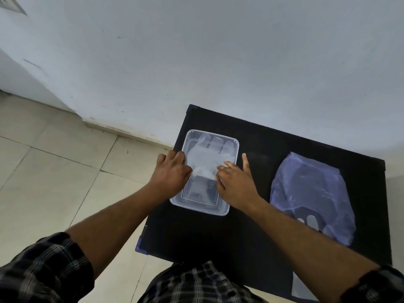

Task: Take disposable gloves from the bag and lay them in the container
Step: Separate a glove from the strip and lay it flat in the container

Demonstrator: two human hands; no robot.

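A clear plastic container (231,143) sits on the left part of a black table (260,149). A thin translucent disposable glove (206,157) lies spread inside it, fingers pointing away from me. My left hand (171,172) pinches the glove's cuff at the container's left rim. My right hand (237,182) holds the cuff's right side, its index finger stretched out past the right rim. The bluish plastic bag (310,193) lies flat on the right part of the table, with more gloves showing through its near end.
The black table stands against a white wall (218,62). Beige floor tiles (54,171) spread to the left. A pale sheet of plastic (300,285) hangs at the table's near right edge. My checked shirt fills the bottom of the view.
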